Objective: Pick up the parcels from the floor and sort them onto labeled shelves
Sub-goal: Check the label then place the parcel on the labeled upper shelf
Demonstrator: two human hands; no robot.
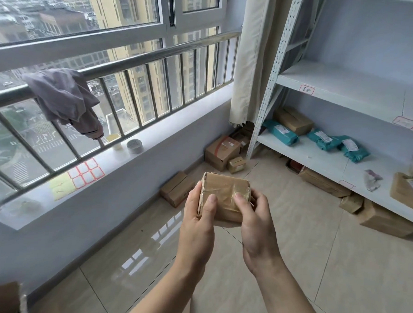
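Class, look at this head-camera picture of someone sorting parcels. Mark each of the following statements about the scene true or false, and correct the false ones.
1. Both hands hold one small brown taped cardboard parcel. True: the left hand and right hand each have a grip on it.
2. The teal plastic mailer bags lie on the floor. False: they lie on the white metal shelf.
3. A grey cloth hangs over the steel window railing. True.
4. No parcels remain on the floor. False: several brown cardboard boxes lie on the tiled floor.
5. The red-bordered label sheet is on the windowsill. True.
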